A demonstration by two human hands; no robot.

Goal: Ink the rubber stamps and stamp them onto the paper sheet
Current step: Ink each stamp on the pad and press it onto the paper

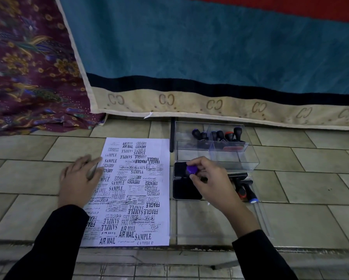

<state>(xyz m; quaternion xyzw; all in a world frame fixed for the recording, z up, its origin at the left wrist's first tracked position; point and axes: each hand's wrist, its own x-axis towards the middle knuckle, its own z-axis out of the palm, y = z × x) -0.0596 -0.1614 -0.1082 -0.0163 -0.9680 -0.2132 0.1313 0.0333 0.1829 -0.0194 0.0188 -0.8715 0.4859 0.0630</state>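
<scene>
A white paper sheet [133, 190] crowded with black stamp prints lies on the tiled floor. My left hand [79, 178] rests flat on its left edge, fingers straight. To the right of the sheet sits an open black ink pad [186, 188]. My right hand [208, 178] pinches a stamp with a purple knob [190, 169] over the pad's upper half. Several dark-handled stamps [220, 136] stand in a clear plastic box [248, 158] behind the pad. More stamps [245, 188] lie on a clear lid right of my hand.
A blue and cream mat [210, 57] hangs at the back, a purple patterned cloth [28, 67] to its left. A thin black rod [172, 136] stands between paper and box. The floor steps down at the tile edge [189, 249] near me.
</scene>
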